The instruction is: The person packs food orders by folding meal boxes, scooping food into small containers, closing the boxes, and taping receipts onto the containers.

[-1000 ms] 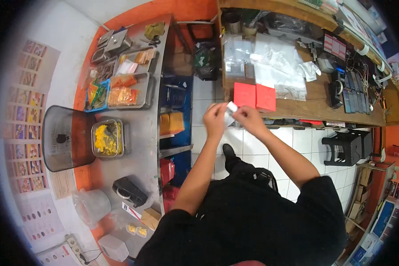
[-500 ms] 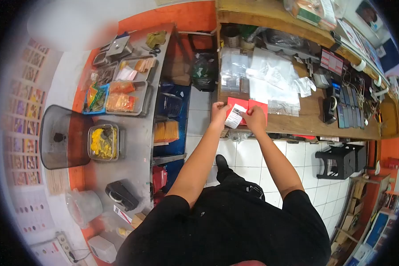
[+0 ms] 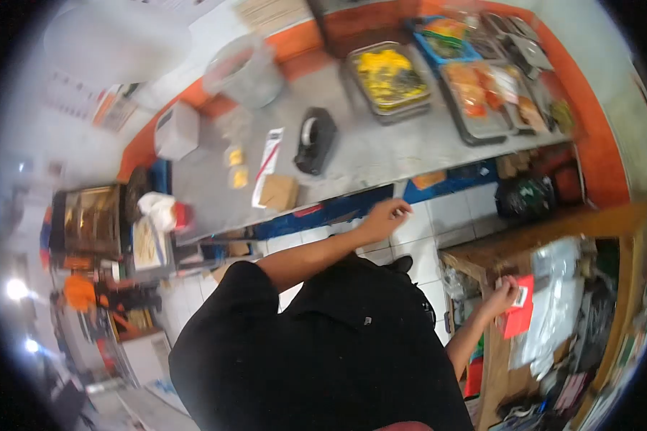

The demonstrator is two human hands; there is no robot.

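Observation:
At the right, my right hand is closed on a red envelope with a white printed label. It holds the envelope over the edge of the wooden table, close to clear plastic sleeves. My left hand is in front of the metal counter with its fingers curled together. Whatever may be between those fingertips is too blurred to make out. On the counter beyond it are a black tape dispenser and a small brown box.
The metal counter carries a container of yellow food, a tray with orange packets, a blue basket and a translucent bucket. A black bag is on the tiled floor by the table.
My view has turned left towards the metal counter. My left hand has let go of the red envelope and moved away. The right hand keeps the envelope, now off to the right.

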